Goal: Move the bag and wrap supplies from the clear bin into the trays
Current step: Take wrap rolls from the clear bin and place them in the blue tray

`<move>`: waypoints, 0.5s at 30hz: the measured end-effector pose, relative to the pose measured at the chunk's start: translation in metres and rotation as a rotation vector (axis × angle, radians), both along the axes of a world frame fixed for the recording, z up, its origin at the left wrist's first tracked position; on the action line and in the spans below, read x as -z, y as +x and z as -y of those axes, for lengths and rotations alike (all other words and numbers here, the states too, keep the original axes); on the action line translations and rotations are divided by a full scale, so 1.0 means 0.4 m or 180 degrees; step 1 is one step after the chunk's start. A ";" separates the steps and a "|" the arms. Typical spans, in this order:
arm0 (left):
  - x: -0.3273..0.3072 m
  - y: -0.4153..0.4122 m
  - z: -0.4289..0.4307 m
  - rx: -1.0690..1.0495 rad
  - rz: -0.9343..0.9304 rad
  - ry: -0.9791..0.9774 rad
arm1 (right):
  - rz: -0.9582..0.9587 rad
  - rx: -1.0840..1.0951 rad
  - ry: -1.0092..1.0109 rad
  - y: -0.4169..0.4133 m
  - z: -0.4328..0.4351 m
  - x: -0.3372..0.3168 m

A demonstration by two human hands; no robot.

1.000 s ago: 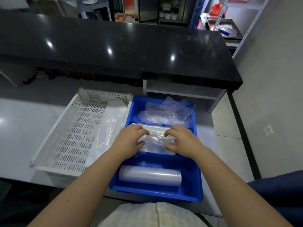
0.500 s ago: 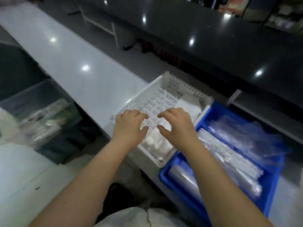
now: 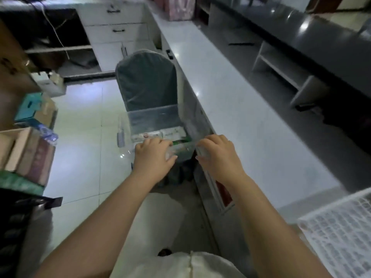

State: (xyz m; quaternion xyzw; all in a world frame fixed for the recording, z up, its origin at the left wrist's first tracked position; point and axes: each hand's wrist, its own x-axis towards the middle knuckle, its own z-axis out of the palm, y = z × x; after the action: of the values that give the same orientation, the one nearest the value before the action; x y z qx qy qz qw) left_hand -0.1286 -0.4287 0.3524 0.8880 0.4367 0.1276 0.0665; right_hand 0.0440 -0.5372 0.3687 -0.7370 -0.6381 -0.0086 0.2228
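Observation:
The clear bin (image 3: pixel 152 117) stands on a covered chair beside the counter, in the middle of the head view. White and green packets (image 3: pixel 160 135) lie inside it. My left hand (image 3: pixel 153 157) hovers over the bin's near rim with its fingers spread and nothing in it. My right hand (image 3: pixel 217 153) is at the bin's right corner by the counter edge, fingers curled and apart, holding nothing. The white perforated tray (image 3: pixel 339 227) shows only as a corner at the lower right. The blue tray is out of view.
A long white counter (image 3: pixel 241 109) runs along my right, with a dark raised counter (image 3: pixel 301 31) behind it. The grey-covered chair (image 3: pixel 146 81) backs the bin. Cardboard boxes (image 3: pixel 26 149) are stacked at the left. White drawers (image 3: pixel 116 29) stand at the far end.
My view has swung left from the trays to the clear bin. Both hands have left the bags in the blue tray and moved, holding nothing, over the white tray to the bin.

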 end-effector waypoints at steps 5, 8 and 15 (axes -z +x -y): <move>0.059 -0.094 -0.200 -0.0281 -0.0111 -0.0239 | -0.0029 -0.0388 -0.0376 -0.076 -0.237 0.073; 0.106 -0.115 -0.304 -0.0447 -0.0107 -0.0564 | -0.0033 -0.0464 -0.0623 -0.075 -0.349 0.115; 0.224 -0.056 -0.561 -0.0825 -0.0269 -0.0924 | -0.0143 -0.0500 -0.1015 0.067 -0.659 0.228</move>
State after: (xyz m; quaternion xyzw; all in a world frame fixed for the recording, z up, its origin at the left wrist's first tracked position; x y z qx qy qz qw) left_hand -0.1510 -0.2044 0.2628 0.8100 0.5636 0.0333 0.1585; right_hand 0.0709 -0.2738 0.2773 -0.7108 -0.6818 0.1267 0.1173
